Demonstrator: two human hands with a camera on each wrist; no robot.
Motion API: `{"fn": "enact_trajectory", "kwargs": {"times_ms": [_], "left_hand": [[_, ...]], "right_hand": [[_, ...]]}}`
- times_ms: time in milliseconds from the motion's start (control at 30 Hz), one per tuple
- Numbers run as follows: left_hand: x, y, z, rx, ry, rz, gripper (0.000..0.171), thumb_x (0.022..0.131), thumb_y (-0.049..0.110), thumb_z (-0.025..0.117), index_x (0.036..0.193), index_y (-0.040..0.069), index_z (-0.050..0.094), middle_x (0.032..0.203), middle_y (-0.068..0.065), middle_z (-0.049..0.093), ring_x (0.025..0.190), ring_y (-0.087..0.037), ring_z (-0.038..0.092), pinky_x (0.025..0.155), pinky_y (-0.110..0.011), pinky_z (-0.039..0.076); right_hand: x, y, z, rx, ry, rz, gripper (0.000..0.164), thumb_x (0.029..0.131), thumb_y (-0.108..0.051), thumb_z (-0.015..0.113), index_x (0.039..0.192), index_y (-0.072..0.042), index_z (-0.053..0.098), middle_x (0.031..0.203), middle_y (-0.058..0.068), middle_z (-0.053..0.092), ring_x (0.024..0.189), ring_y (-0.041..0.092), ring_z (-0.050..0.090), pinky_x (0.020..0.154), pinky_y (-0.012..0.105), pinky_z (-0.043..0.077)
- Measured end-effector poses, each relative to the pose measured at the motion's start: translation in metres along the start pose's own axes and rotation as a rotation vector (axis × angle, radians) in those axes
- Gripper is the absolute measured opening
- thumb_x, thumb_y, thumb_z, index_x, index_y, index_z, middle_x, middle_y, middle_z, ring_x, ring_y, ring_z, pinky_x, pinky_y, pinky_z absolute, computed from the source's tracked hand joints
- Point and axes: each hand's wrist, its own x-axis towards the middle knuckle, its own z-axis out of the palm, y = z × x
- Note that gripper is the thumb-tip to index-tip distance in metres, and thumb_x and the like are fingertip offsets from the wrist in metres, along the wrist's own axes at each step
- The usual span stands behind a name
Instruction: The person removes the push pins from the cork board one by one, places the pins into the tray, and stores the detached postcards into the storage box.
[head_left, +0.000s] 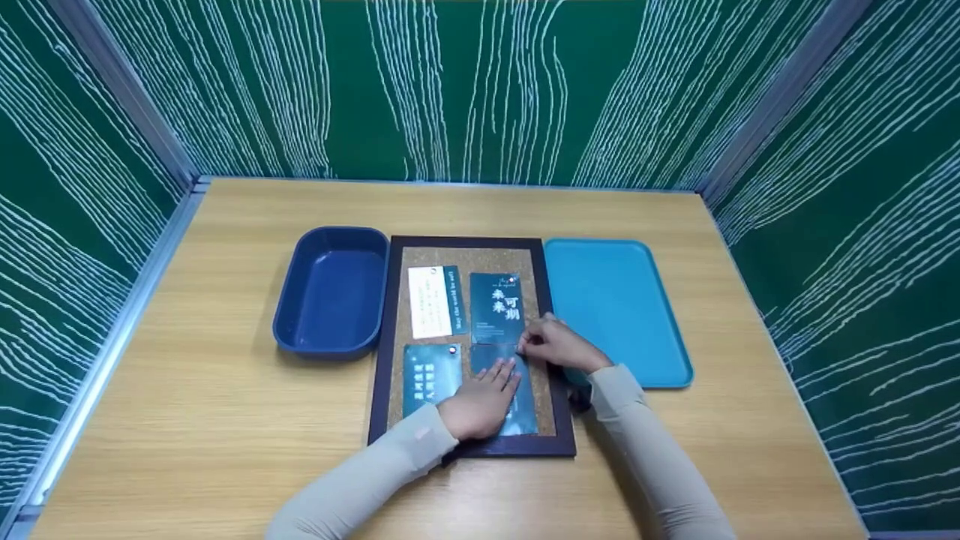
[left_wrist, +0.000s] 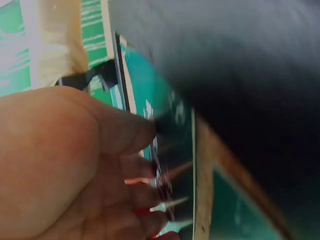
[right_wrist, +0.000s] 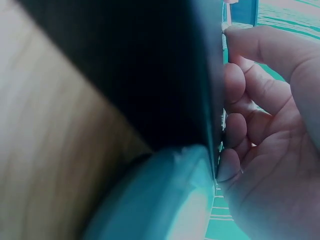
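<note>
My left hand (head_left: pixel 484 401) lies flat on the lower right teal card (head_left: pixel 523 412), fingers straight and pressing it against a dark-framed cork board (head_left: pixel 546 375). At that card's upper right corner, my right hand (head_left: pixel 559 345) pinches a small push pin, mostly hidden by the thumb and forefinger. In the right wrist view its other fingers (right_wrist: pixel 234 125) curl close to the board. Above is another teal card (head_left: pixel 487 307) with white characters and a pin at its upper right. A white-and-teal card (head_left: pixel 430 304) and a teal card (head_left: pixel 420 375) occupy the board's left side.
A deep navy blue tub (head_left: pixel 330 345) stands against the board's left side. To the right lies a light blue tray (head_left: pixel 615 300), partly under the right wrist. All rest on a wooden table (head_left: pixel 187 420), with green, white-streaked panels (head_left: pixel 480 97) around it.
</note>
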Motion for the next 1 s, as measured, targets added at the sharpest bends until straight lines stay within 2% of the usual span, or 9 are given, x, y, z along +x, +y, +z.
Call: {"fn": "enact_trajectory", "kwargs": {"times_ms": [133, 267, 367, 500, 667, 767, 900, 1000], "left_hand": [[0.0004, 0.0046, -0.0003, 0.01, 0.008, -0.016, 0.054, 0.102, 0.023, 0.038, 0.152, 0.007, 0.027, 0.161, -0.012, 0.017, 0.149, -0.026, 0.017, 0.118, -0.037, 0.028], [0.0, 0.0044, -0.0004, -0.017, 0.009, -0.014, 0.054, 0.102, 0.021, 0.039, 0.152, 0.006, 0.025, 0.161, -0.013, 0.015, 0.149, -0.027, 0.016, 0.119, -0.038, 0.027], [-0.0011, 0.0037, -0.0006, -0.03, 0.017, -0.007, 0.054, 0.102, 0.02, 0.039, 0.152, 0.005, 0.026, 0.161, -0.014, 0.015, 0.149, -0.027, 0.016, 0.118, -0.039, 0.027], [-0.0014, 0.003, 0.0003, -0.038, 0.024, -0.003, 0.053, 0.102, 0.019, 0.039, 0.151, 0.004, 0.027, 0.16, -0.014, 0.016, 0.148, -0.027, 0.017, 0.118, -0.04, 0.028], [0.0002, 0.0016, 0.0023, -0.045, 0.025, 0.004, 0.053, 0.102, 0.02, 0.039, 0.152, 0.005, 0.026, 0.161, -0.013, 0.016, 0.149, -0.027, 0.016, 0.118, -0.039, 0.027], [0.001, 0.0004, 0.0042, -0.025, 0.038, 0.015, 0.053, 0.102, 0.021, 0.039, 0.151, 0.005, 0.028, 0.16, -0.014, 0.018, 0.148, -0.027, 0.017, 0.118, -0.037, 0.028], [0.0017, -0.001, 0.0064, -0.014, 0.055, 0.024, 0.052, 0.101, 0.02, 0.039, 0.15, 0.004, 0.03, 0.159, -0.015, 0.021, 0.148, -0.027, 0.019, 0.118, -0.035, 0.029], [0.0021, -0.0013, 0.0061, -0.025, 0.051, 0.021, 0.052, 0.101, 0.018, 0.039, 0.15, 0.004, 0.029, 0.159, -0.015, 0.02, 0.148, -0.027, 0.018, 0.118, -0.036, 0.028]], "right_hand": [[0.0008, 0.0009, -0.0003, 0.011, 0.001, -0.005, 0.013, 0.091, -0.014, 0.062, 0.083, -0.013, 0.073, 0.084, 0.0, 0.07, 0.079, 0.015, 0.046, 0.088, 0.041, 0.035], [0.0011, 0.0015, -0.001, 0.016, 0.002, -0.014, 0.013, 0.091, -0.013, 0.062, 0.083, -0.013, 0.072, 0.084, 0.0, 0.07, 0.077, 0.014, 0.052, 0.101, 0.049, 0.034], [0.0012, 0.0024, -0.0009, 0.016, 0.0, -0.016, 0.012, 0.091, -0.013, 0.062, 0.084, -0.013, 0.072, 0.084, 0.0, 0.07, 0.077, 0.015, 0.051, 0.101, 0.05, 0.034], [0.0005, 0.0027, -0.0006, 0.025, -0.002, -0.017, 0.012, 0.09, -0.013, 0.062, 0.084, -0.014, 0.072, 0.085, -0.001, 0.069, 0.079, 0.015, 0.05, 0.094, 0.047, 0.036], [-0.0007, 0.0038, -0.0005, 0.016, 0.0, -0.036, 0.012, 0.09, -0.013, 0.061, 0.084, -0.015, 0.071, 0.086, -0.002, 0.069, 0.081, 0.015, 0.053, 0.096, 0.049, 0.037], [-0.0011, 0.005, -0.0005, 0.023, -0.003, -0.059, 0.013, 0.091, -0.012, 0.061, 0.084, -0.014, 0.071, 0.087, 0.0, 0.069, 0.085, 0.017, 0.055, 0.109, 0.053, 0.03], [-0.0019, 0.006, -0.001, 0.048, -0.014, -0.084, 0.013, 0.092, -0.011, 0.06, 0.084, -0.012, 0.07, 0.089, 0.002, 0.068, 0.091, 0.02, 0.058, 0.118, 0.058, 0.014], [-0.0027, 0.0064, -0.0015, 0.048, -0.016, -0.101, 0.014, 0.092, -0.009, 0.059, 0.084, -0.012, 0.07, 0.088, 0.002, 0.068, 0.089, 0.019, 0.058, 0.118, 0.057, 0.013]]}}
